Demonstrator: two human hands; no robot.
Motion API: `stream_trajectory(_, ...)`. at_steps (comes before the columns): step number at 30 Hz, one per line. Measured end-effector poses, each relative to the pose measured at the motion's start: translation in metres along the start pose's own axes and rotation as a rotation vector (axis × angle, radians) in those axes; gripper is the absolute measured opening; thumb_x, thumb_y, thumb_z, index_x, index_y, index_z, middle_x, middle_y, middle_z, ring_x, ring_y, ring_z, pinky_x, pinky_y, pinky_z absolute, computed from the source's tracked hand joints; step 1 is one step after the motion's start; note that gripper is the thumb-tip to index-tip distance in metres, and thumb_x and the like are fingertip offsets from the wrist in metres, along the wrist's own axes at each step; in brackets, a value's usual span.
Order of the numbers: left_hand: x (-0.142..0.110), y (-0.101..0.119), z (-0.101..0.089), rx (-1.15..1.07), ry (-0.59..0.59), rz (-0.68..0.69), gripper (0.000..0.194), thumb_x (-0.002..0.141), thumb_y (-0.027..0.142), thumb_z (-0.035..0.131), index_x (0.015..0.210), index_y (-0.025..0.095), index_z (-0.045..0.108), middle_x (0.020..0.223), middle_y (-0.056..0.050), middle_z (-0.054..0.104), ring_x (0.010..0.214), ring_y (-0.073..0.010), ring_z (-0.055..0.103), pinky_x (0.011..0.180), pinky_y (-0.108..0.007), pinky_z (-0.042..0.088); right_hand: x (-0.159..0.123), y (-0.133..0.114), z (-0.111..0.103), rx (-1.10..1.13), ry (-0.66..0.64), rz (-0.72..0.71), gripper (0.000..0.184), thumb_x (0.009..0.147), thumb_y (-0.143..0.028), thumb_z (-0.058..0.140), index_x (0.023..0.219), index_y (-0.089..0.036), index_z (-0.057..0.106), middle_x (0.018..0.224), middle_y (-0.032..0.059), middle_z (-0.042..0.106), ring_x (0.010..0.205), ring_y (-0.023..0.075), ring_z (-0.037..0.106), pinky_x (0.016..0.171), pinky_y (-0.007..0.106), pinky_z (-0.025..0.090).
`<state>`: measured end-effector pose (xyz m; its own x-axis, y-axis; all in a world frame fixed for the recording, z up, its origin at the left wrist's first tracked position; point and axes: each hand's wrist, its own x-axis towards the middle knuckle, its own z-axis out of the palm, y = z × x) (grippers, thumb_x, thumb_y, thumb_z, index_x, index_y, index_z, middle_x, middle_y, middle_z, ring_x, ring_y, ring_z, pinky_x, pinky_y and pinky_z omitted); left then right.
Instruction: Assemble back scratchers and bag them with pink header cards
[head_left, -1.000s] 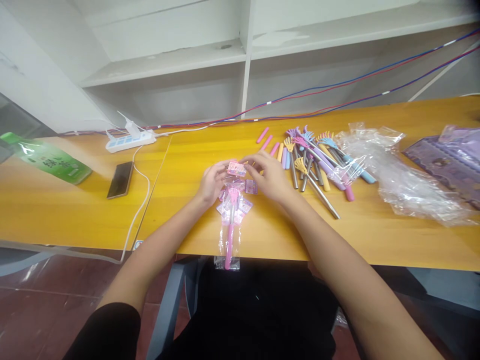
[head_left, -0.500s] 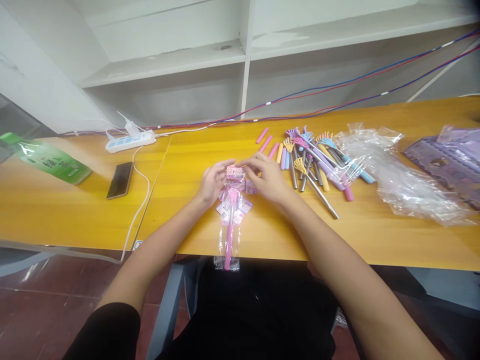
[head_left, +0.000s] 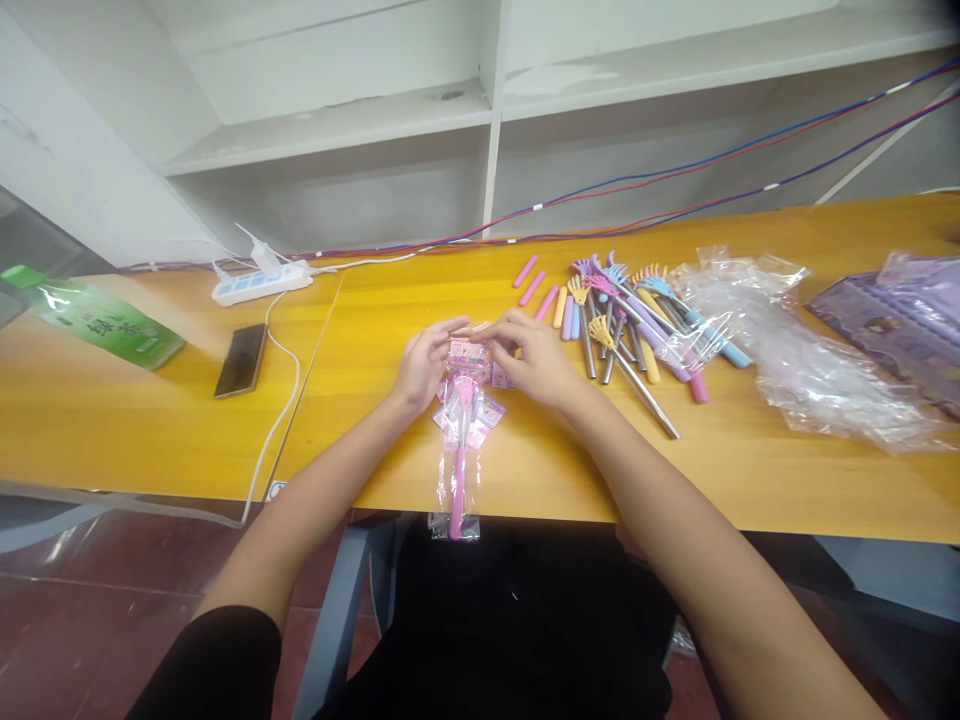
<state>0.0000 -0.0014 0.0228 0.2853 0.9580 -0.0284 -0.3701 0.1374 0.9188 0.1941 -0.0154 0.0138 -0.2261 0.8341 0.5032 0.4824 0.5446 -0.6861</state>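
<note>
Head view, landmark: a pink back scratcher (head_left: 458, 480) in a clear sleeve (head_left: 472, 500), lying lengthwise on the wooden worktop (head_left: 555, 460), its handle end reaching over the near edge.
Left hand: at the head end of the landmark, left side (head_left: 421, 372); grip half open, fingers curled inward with the tips beside the printed card (head_left: 466, 354); a firm hold cannot be made out.
Right hand: at the same end, right side (head_left: 536, 362); grip nearly closed, thumb and forefinger close together at the card's edge; whether they pinch card, film or both cannot be told.
Printed card: just beyond the head of the landmark, between the hands; whether fully inside the sleeve cannot be told.
Small cards: several, spread beneath and around the landmark's head (head_left: 489, 411).
Scratcher pile: right of the landmark (head_left: 649, 395), mixed colours, partly under film.
Short coloured tubes: beyond and right of the landmark (head_left: 525, 271).
Clear bags: farther right (head_left: 795, 340), crumpled together.
Phone: well left of the landmark (head_left: 241, 361).
Progress, judged: the landmark is sleeved, its card apparently being positioned; several scratchers in the pile appear bare.
</note>
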Motion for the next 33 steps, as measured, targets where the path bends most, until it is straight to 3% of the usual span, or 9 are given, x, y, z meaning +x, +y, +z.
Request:
stream_trajectory(5,-0.001,0.002,0.001,0.012,-0.010,0.004,0.040,0.082,0.037,0.064,0.114,0.016,0.076,0.118,-0.013,0.079,0.113,-0.0283,0.073,0.100,-0.042,0.054,0.000,0.002,0.000,-0.002,0.041,-0.018,0.025,0.097,-0.020,0.056,0.112,-0.026,0.076,0.094,0.0040,0.058,0.075,0.0171,0.057,0.073,0.035,0.049)
stream_trajectory(11,-0.002,0.004,0.003,0.031,-0.026,0.045,0.037,0.082,0.032,0.066,0.115,0.018,0.075,0.119,-0.012,0.079,0.113,-0.0267,0.072,0.101,-0.041,0.054,0.001,0.008,0.004,0.093,0.098,0.111,0.037,0.097,-0.035,0.065,0.131,-0.025,0.058,0.108,0.0052,0.068,0.066,0.0142,0.058,0.064,0.031,0.050)
stream_trajectory(16,-0.004,0.002,0.005,0.083,-0.041,0.063,0.037,0.082,0.024,0.069,0.118,0.021,0.074,0.120,-0.010,0.077,0.111,-0.0242,0.072,0.096,-0.037,0.055,0.003,0.007,0.005,0.103,0.061,0.146,0.028,0.096,-0.038,0.067,0.120,-0.023,0.065,0.094,0.0027,0.072,0.063,0.0147,0.059,0.062,0.031,0.048)
stream_trajectory(21,-0.003,-0.003,0.002,0.174,-0.029,0.114,0.065,0.077,0.016,0.075,0.139,0.031,0.064,0.121,-0.006,0.076,0.097,-0.0187,0.073,0.090,-0.032,0.056,0.004,0.007,0.003,0.040,0.112,0.103,0.016,0.097,-0.034,0.064,0.106,-0.023,0.071,0.094,0.0034,0.072,0.068,0.0157,0.057,0.067,0.032,0.047)
stream_trajectory(23,-0.001,-0.006,-0.001,0.206,-0.031,0.103,0.066,0.077,0.018,0.078,0.141,0.030,0.062,0.118,-0.006,0.077,0.092,-0.0177,0.073,0.087,-0.031,0.056,0.004,0.007,0.002,0.005,0.132,0.070,0.013,0.098,-0.029,0.063,0.103,-0.023,0.073,0.095,0.0035,0.070,0.071,0.0165,0.057,0.070,0.033,0.047)
stream_trajectory(28,0.001,-0.009,-0.005,0.265,-0.037,0.085,0.048,0.082,0.026,0.077,0.129,0.026,0.069,0.092,-0.002,0.077,0.080,-0.0171,0.072,0.078,-0.029,0.055,0.004,0.004,-0.001,-0.009,0.122,0.046,0.015,0.099,-0.025,0.060,0.102,-0.024,0.075,0.092,0.0032,0.065,0.073,0.0169,0.056,0.071,0.033,0.046)
stream_trajectory(33,-0.001,-0.006,0.000,0.276,0.022,0.138,0.023,0.083,0.024,0.077,0.106,0.021,0.076,0.104,-0.006,0.078,0.096,-0.0194,0.072,0.093,-0.033,0.054,0.004,0.001,-0.002,0.011,0.093,0.036,0.017,0.096,-0.021,0.059,0.099,-0.025,0.075,0.093,0.0033,0.064,0.072,0.0166,0.056,0.070,0.033,0.046)
